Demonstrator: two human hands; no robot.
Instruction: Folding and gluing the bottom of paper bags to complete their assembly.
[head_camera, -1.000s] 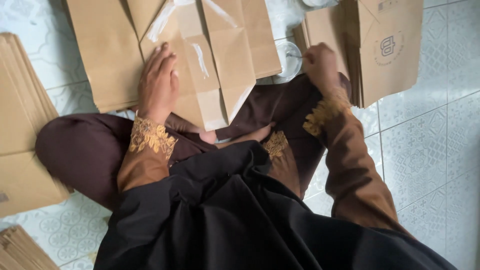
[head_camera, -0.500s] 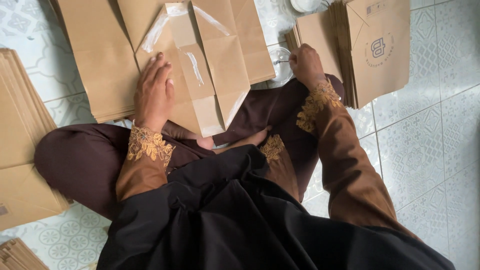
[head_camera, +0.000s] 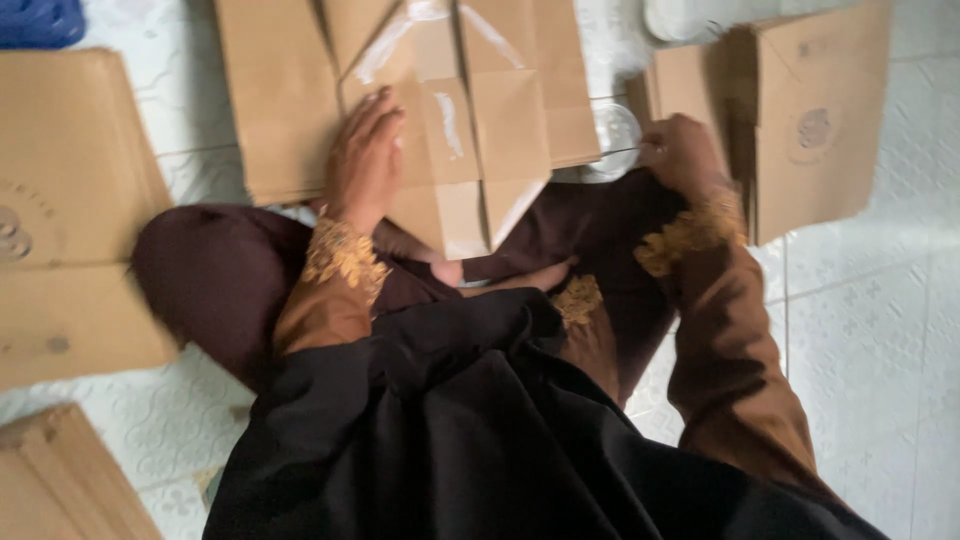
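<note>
Brown kraft paper is lying all around the person, who is sitting cross-legged on the pale patterned tile floor (head_camera: 870, 330). Since a second ago the head camera has swung, so the whole view is sliding right and blurring, but the hands are keeping their jobs. The left hand (head_camera: 368, 155) is still pressing flat, palm down and fingers spread, on the unfolded paper bag bottom (head_camera: 470, 140), which is lying over the person's lap, just in front of the crossed legs, its flaps streaked with white glue. The right hand (head_camera: 682, 155) is still closed around a thin stick or brush handle (head_camera: 622, 152), its tip reaching into the small clear glue dish (head_camera: 612, 128) on the floor beside the right knee; a moment earlier the hand was sitting slightly nearer the dish. Judging by this, more glue is being picked up while the bag is being pinned in place.

Counted: two hands, one bag being glued, one clear dish, one white round container (head_camera: 690, 18) at the far edge, barely visible. Stacks of flat bags number at least four: one under the glued bag (head_camera: 275, 100), one at the right (head_camera: 810, 120), one at the left (head_camera: 70, 210), one at the near-left corner (head_camera: 60, 480). One blue object (head_camera: 40, 20) is showing at the far-left corner.
</note>
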